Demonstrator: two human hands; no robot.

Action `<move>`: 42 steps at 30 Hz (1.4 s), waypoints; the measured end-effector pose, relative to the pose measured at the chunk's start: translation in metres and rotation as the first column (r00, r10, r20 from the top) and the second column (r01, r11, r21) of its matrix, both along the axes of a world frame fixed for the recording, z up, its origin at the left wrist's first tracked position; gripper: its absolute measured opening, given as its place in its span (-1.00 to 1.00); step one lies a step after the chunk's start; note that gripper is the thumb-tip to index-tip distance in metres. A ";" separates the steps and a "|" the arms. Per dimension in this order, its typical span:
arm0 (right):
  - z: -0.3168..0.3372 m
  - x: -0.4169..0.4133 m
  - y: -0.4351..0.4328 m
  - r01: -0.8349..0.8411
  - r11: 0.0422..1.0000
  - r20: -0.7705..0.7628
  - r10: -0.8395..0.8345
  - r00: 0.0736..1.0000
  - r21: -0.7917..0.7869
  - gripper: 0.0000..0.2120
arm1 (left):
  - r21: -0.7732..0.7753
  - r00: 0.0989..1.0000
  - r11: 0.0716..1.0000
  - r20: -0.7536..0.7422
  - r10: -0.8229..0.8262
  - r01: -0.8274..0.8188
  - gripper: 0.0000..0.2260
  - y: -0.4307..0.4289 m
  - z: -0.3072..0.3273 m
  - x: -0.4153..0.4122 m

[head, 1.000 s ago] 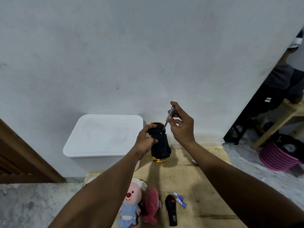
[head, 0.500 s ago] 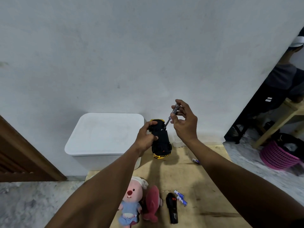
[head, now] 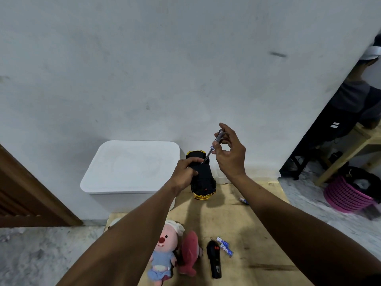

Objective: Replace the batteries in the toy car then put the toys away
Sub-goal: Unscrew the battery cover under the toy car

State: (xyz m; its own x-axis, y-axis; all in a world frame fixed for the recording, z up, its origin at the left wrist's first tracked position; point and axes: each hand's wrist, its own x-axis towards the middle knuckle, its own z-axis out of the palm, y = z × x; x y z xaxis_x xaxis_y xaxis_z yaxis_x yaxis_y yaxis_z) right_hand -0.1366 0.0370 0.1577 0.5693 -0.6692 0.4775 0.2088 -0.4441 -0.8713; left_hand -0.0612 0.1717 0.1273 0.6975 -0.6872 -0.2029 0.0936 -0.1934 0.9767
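Left grip (head: 183, 174) clamps toy car (head: 203, 179) beside white bin (head: 132, 164) edge; right grip (head: 231, 155) pinches screwdriver (head: 213, 145), tip at car.

Battery (head: 243, 201) half behind right forearm (head: 278, 213)

Forearms bare; left hand (head: 184, 174), right hand (head: 230, 155) bare.

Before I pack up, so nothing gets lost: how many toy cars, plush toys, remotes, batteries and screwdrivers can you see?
Toy car: 1
Plush toys: 2
Remote: 1
Batteries: 3
Screwdriver: 1
Total: 8
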 end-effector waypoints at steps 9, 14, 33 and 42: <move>0.000 0.000 0.001 0.008 1.000 0.023 -0.009 1.000 0.018 -0.49 | 0.019 1.000 1.000 -0.004 -0.001 0.001 -0.58 0.001 0.003 -0.001; -0.001 -0.001 0.000 0.018 1.000 0.026 -0.018 1.000 0.016 -0.49 | 0.026 1.000 1.000 0.000 -0.007 0.007 -0.59 0.003 0.002 -0.002; -0.004 0.001 -0.001 0.034 0.999 0.024 -0.033 0.999 -0.026 -0.51 | 0.023 1.000 1.000 -0.018 -0.008 0.008 -0.59 0.001 -0.003 0.001; -0.005 0.001 0.000 0.043 0.995 -0.014 -0.044 0.999 -0.093 -0.49 | 0.020 1.000 1.000 -0.024 -0.002 0.002 -0.59 -0.002 -0.004 0.001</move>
